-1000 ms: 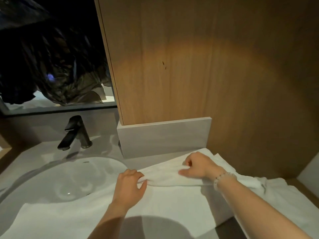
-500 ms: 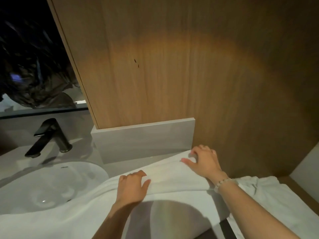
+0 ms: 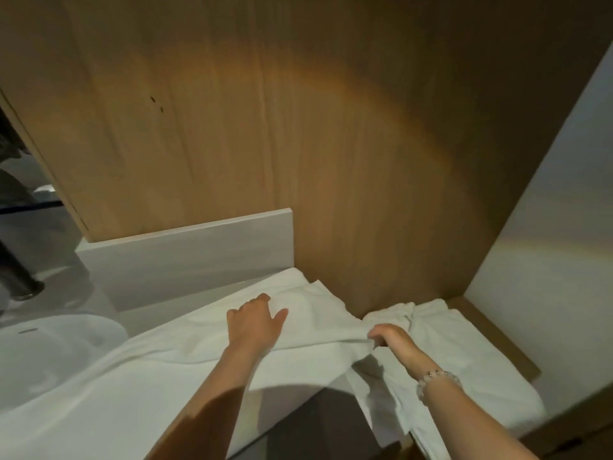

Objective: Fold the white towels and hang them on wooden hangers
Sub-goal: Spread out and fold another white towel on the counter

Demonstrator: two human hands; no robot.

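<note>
A white towel (image 3: 172,353) lies spread along the counter, its left end draped over the basin. My left hand (image 3: 253,323) rests flat on it with fingers spread. My right hand (image 3: 389,340), with a bead bracelet at the wrist, grips the towel's right edge where the cloth bunches. More white towel (image 3: 464,360) lies crumpled on the lower wooden shelf to the right, under and behind my right forearm. No wooden hanger is in view.
A white basin (image 3: 56,353) sits at the left, with the base of a dark tap (image 3: 20,283) behind it. A grey backsplash (image 3: 189,254) and a tall wooden panel (image 3: 265,127) close the back. A white wall (image 3: 547,244) stands at the right.
My view has swung to the right. My right hand has slid from the towel's far corner down to its right edge and closed on it. My left hand stayed flat on the towel.
</note>
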